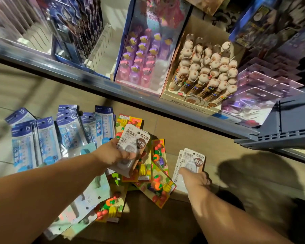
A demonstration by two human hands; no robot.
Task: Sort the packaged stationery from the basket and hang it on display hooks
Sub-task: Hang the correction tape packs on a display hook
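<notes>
**Both hands on white carded packs over the sorted piles**

The left hand point(113, 152) grips a white carded pack point(133, 147) with a brown round label, holding it tilted above the floor, thumb over its clear blister. Directly under and beyond this hand lies a loose heap of fruit-eraser cards point(157, 166), yellow-backed with small bananas, oranges and strawberries; they overlap one another at odd angles and spread toward the right hand.

The right hand point(195, 180) presses down on a second pile of white carded packs point(190, 162) of the same design, which rests on the tan floor point(183, 131) just right of the fruit-eraser cards. Its fingers curl over the lower edge of the top pack; whether they are gripping it or only resting on it cannot be told.

To the left of the left hand, blue ruler packs point(48, 138) marked 15 lie fanned side by side. Beneath the left forearm, pale pastel cards point(88, 199) with punched holes lie scattered.

Beyond both hands runs a shelf edge point(148, 101). On it, ahead of the right hand, stands a display box of plush-topped ballpoint pens point(204, 67), with a pink-and-purple box point(141, 55) beside it, ahead of the left hand.
</notes>
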